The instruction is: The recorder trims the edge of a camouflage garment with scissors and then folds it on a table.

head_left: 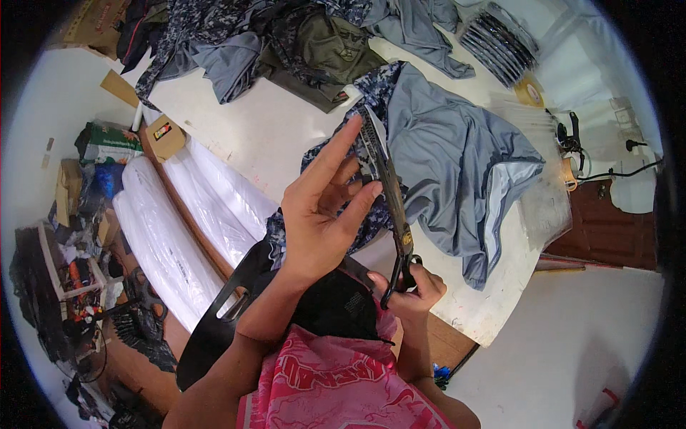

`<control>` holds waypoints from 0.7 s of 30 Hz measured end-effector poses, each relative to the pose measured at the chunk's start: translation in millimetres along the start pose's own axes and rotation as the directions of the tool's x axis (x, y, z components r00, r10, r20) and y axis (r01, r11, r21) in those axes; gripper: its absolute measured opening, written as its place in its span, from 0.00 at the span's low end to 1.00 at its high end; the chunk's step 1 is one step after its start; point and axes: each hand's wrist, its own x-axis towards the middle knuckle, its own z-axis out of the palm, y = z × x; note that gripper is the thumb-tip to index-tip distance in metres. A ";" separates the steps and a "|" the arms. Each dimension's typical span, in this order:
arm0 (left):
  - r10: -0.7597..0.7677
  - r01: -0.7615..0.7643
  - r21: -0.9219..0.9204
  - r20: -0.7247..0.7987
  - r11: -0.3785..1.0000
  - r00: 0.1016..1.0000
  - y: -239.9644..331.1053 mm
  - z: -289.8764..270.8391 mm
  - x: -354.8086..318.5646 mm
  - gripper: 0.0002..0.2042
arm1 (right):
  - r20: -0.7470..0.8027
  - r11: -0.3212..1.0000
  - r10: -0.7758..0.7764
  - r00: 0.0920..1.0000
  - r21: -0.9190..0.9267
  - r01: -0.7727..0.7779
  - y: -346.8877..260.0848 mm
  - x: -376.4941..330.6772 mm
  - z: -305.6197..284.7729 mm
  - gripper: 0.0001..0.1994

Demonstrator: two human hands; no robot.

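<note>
Long dark scissors [397, 225] point away from me, my right hand [413, 292] closed round their handles. Their blades reach up over the camouflage part of a garment. My left hand [321, 214] is just left of the blades, thumb and index finger stretched apart, the other fingers partly curled. Its thumb tip is close to the blade; whether they touch I cannot tell. A grey garment [450, 157] with blue camouflage parts is spread on the white table [250, 143], and some of it is hidden behind my left hand and the scissors.
Dark olive clothing [332, 53] and camouflage garments [214, 32] are piled at the far side. Plastic-wrapped white rolls [168, 236] stand left. A tape roll [529, 93] and stacked black items [498, 44] are far right. A black curved chair part [207, 343] is beside my left forearm.
</note>
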 end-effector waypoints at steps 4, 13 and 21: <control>-0.007 0.007 0.007 0.018 1.000 1.000 3.4 0.6 2.2 0.31 | -0.005 1.000 0.005 1.000 -0.009 -0.005 -1.7 1.1 1.2 0.24; -0.002 0.002 -0.018 -0.018 1.000 1.000 2.6 3.6 0.1 0.31 | 0.011 0.995 -0.066 0.998 -0.074 0.066 -3.9 3.7 0.9 0.22; -0.069 0.069 -0.003 -0.006 0.998 0.998 0.1 2.7 -0.7 0.31 | -0.037 0.997 -0.052 0.998 -0.066 0.050 4.0 -1.6 5.2 0.25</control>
